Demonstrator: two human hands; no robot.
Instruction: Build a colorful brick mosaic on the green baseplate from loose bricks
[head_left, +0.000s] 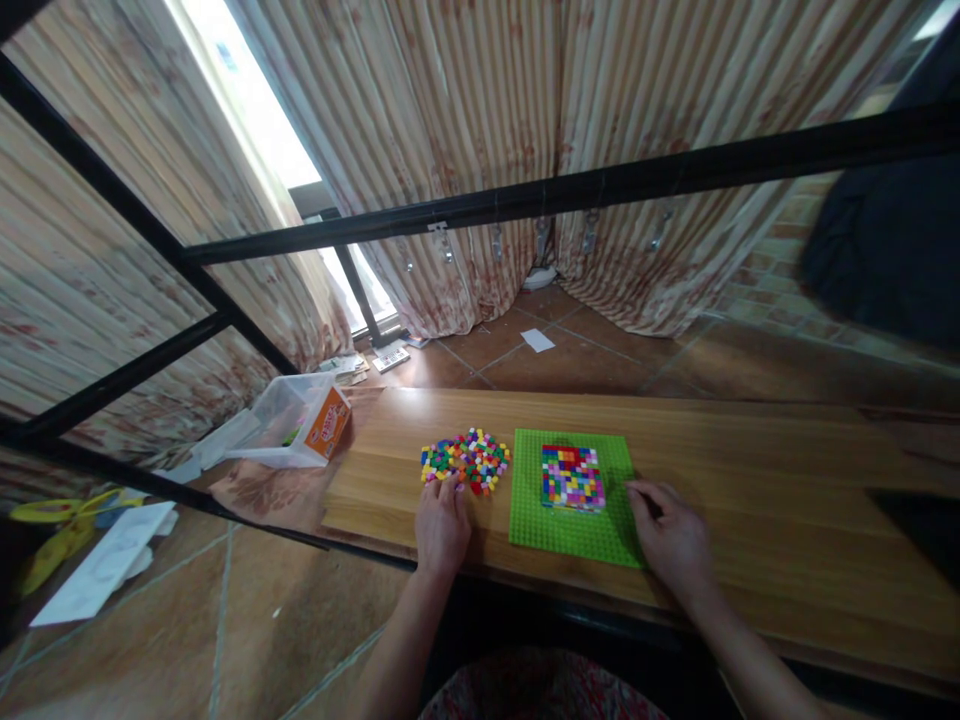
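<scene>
A loose pile of small coloured building bricks [469,455] lies on the wooden table. My left hand [442,525] rests at the pile's near edge, its fingers bent together over the bricks; what they hold, if anything, is too small to make out. To the right lies a green studded baseplate [529,520]. A square, multicoloured block of bricks [572,478] stands on it, with a mostly red patch at its far edge. My right hand [667,530] is at the baseplate's right edge, fingers curled in a pinch, with no brick distinguishable in it.
A clear plastic box [289,415] with an orange label stands left of the table [765,490]. Black metal bars [480,208] cross in front of the curtains. Papers [105,560] and a yellow bag [56,540] are at the lower left.
</scene>
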